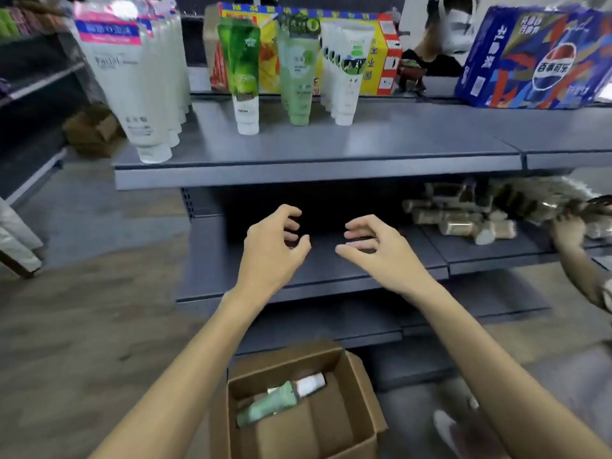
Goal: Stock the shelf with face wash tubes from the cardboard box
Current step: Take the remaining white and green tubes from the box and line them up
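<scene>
Shelving unit: a grey metal shelf with several tiers fills the middle of the view; every place below is given against it.
Cola case: a blue printed carton sits at the right end of the shelf's top tier.
Yellow carton: a yellow and red box stands at the back of the top tier, behind the tubes.
Cardboard box: an open brown cardboard box rests on the floor just in front of the shelf's lowest tier, flaps up.
White tubes: a row of white face wash tubes with pink tops stands cap-down at the left end of the top tier.
Green tubes: a dark green tube, a pale green tube and a white and green tube stand cap-down side by side at mid top tier, each with more behind it.
Tubes in box: a pale green tube and a white-capped one lie on their sides inside the cardboard box, below the shelf.
Left hand: the left hand hovers before the second tier, fingers curled like a claw, holding nothing.
Right hand: the right hand hovers beside it, apart, fingers likewise bent and holding nothing.
Jars: small tan containers lie heaped on the second tier's right side.
Other person: another hand reaches among them at the right edge.
</scene>
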`<act>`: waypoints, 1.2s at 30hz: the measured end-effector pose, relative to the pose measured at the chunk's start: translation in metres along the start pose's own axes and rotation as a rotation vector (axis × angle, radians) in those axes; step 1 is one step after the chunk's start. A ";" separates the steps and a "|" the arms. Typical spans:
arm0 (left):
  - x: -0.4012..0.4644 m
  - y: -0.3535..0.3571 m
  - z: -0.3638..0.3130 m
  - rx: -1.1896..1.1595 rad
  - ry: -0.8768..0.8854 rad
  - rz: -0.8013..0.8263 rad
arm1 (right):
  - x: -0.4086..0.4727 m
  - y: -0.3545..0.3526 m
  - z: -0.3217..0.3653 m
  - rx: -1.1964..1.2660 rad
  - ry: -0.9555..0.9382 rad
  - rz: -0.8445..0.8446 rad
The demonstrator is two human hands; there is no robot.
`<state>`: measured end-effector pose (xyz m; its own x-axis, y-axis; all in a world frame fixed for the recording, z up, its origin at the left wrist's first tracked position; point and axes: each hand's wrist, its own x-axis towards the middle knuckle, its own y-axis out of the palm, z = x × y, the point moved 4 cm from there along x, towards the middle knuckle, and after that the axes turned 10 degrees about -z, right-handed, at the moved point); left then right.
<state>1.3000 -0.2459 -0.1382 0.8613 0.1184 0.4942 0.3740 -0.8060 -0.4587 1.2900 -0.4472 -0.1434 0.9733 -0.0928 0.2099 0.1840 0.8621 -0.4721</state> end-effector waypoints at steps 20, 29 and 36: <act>-0.252 0.088 0.225 0.214 -0.707 0.431 | -0.135 0.184 -0.259 -0.294 0.451 0.506; -0.294 0.123 0.278 0.431 -0.777 0.547 | -0.146 0.227 -0.322 -0.493 0.486 0.602; -0.306 0.162 0.312 0.887 -0.275 0.598 | -0.152 0.244 -0.352 -0.507 0.442 0.596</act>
<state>1.2044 -0.2313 -0.5945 0.9914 0.0622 -0.1148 -0.1091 -0.0876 -0.9902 1.2348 -0.3984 -0.5916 0.8712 0.0257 -0.4903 -0.4319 0.5149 -0.7405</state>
